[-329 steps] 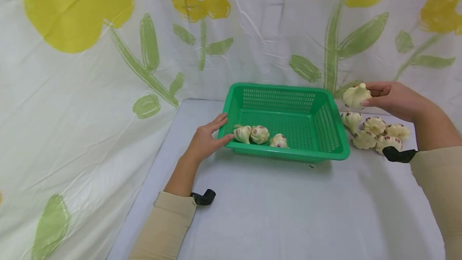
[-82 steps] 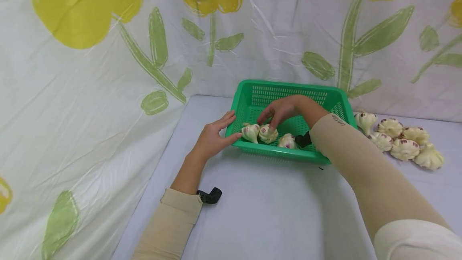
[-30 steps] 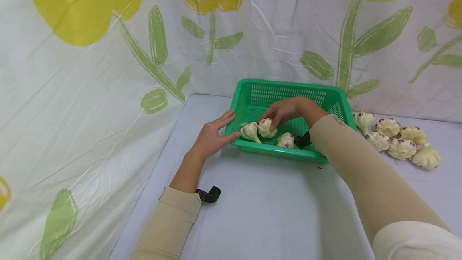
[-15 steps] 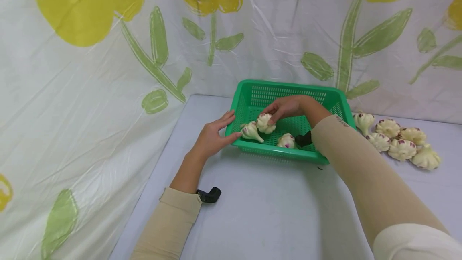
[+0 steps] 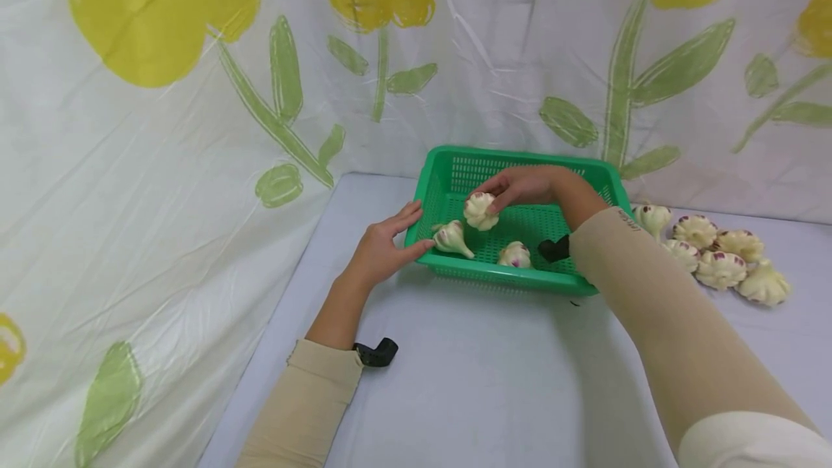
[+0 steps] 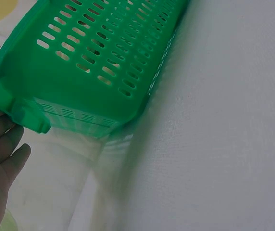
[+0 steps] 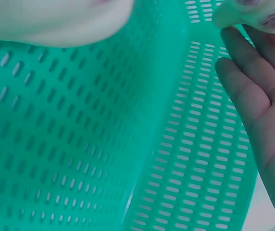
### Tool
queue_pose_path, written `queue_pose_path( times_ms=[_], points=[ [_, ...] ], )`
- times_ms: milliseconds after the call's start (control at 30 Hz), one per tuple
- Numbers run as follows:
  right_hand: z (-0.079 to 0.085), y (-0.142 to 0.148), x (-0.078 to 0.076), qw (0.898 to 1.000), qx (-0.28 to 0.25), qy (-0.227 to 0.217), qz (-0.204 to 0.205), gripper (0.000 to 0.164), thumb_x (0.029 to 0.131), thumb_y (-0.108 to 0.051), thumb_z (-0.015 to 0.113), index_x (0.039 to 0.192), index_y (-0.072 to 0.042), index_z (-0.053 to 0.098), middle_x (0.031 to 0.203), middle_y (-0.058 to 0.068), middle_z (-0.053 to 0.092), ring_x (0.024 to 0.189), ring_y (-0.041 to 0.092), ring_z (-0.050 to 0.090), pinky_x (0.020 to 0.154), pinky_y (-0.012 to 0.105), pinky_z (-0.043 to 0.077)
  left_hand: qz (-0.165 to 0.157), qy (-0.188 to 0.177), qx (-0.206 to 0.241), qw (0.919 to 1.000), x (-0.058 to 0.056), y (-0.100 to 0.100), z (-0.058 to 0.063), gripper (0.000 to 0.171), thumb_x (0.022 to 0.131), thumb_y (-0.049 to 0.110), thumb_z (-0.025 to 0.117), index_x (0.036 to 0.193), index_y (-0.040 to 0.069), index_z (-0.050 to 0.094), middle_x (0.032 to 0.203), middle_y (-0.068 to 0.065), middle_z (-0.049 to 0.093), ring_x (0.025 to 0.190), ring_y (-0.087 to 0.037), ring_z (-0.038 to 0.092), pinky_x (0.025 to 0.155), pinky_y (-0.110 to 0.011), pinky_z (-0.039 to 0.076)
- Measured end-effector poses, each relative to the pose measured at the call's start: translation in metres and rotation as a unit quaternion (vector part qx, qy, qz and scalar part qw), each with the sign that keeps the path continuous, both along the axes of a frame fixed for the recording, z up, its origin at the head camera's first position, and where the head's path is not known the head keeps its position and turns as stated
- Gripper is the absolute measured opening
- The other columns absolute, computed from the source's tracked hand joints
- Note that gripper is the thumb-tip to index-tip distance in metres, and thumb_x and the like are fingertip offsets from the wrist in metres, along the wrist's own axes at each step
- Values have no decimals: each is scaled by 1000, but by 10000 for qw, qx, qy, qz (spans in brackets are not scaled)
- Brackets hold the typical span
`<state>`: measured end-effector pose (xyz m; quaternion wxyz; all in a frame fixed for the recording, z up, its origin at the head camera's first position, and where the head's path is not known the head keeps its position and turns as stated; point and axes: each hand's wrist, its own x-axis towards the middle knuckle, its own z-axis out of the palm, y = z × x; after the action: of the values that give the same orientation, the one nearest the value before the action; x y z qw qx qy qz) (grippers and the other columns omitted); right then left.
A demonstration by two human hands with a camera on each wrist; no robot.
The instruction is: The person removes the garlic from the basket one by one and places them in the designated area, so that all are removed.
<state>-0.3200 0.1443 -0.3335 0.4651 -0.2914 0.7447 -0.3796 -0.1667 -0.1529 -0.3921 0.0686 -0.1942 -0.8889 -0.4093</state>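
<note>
My right hand pinches a garlic bulb between thumb and fingers, over the left part of a green plastic basket. Two more bulbs lie in the basket near its front wall: one garlic bulb at the left, another garlic bulb near the middle. My left hand rests at the basket's front left corner, thumb on the front rim and extended fingers along the left side. The left wrist view has its fingers below the rim. In the right wrist view the held bulb is partly cut off at the top edge.
Several garlic bulbs sit in a group on the white table, right of the basket. A flower-printed sheet hangs behind and to the left. Black wrist cameras show on both wrists.
Eleven seconds ago my right hand held a bulb above the group on the right. Since then it has reached into the basket, gripped a bulb there and moved it up and back. Left hand stays.
</note>
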Motion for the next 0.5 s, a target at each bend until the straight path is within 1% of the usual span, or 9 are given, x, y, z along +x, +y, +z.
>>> queue_pose_path(
  times_ms=[67,267,400,500],
  points=[
    [4,4,1,10000,-52,55,-63,54,95,-16,66,146,-6,48,136,5,60,130,14,50,115,38,35,-8,-12,5,10000,0,0,0,65,89,40,72,145,12,51,154,6,42,143,-14,39,114,-42,38],
    [11,19,5,9984,-475,106,-293,55,97,-13,63,147,-2,44,135,6,60,126,14,54,111,32,39,14,-18,-13,10000,0,1,0,66,90,41,71,144,11,51,153,6,43,142,-14,39,114,-41,38],
    [13,33,6,9963,-747,95,-416,51,98,-11,61,146,-2,46,134,4,61,126,14,54,108,27,41,7,-46,11,10000,1,1,0,66,90,42,71,144,11,51,154,7,42,142,-14,39,114,-41,38],
    [15,43,7,9950,-864,131,-484,50,98,-9,60,145,-2,47,137,2,60,128,12,53,106,24,43,-5,-62,27,10000,2,1,1,66,90,42,71,144,10,51,154,7,42,142,-14,39,114,-41,38]
  ],
)
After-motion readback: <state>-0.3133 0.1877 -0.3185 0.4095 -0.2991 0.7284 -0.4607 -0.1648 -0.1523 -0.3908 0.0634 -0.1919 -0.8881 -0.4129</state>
